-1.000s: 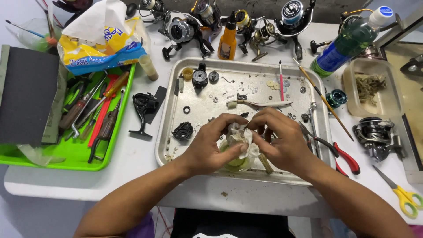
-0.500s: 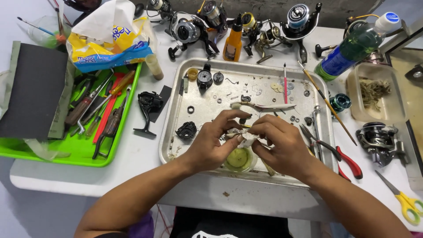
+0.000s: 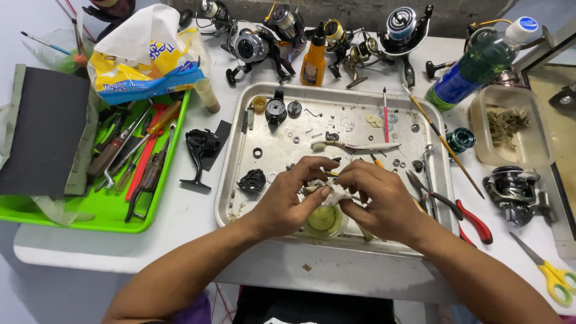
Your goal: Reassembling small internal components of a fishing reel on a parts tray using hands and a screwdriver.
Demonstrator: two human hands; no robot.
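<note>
Both my hands meet over the front of a metal tray (image 3: 240,138). My left hand (image 3: 288,201) and my right hand (image 3: 378,201) pinch a crumpled white tissue (image 3: 336,193) between their fingertips; something small seems wrapped in it, mostly hidden. Just below the tissue stands a small round cup of yellow-green liquid (image 3: 323,219). A black reel part (image 3: 252,180) lies in the tray left of my left hand. A toothbrush (image 3: 354,146) lies behind my hands among small washers and screws.
A green tray (image 3: 90,210) of screwdrivers and pliers sits at left, beside a dark sanding pad (image 3: 42,138). Several fishing reels (image 3: 252,45) line the back. Red-handled pliers (image 3: 468,219), yellow scissors (image 3: 555,279), a reel (image 3: 513,192) and a green bottle (image 3: 474,66) are at right.
My hands stay over the tray front and keep working the tissue; the fingers have shifted slightly and the cup below shows more clearly.
</note>
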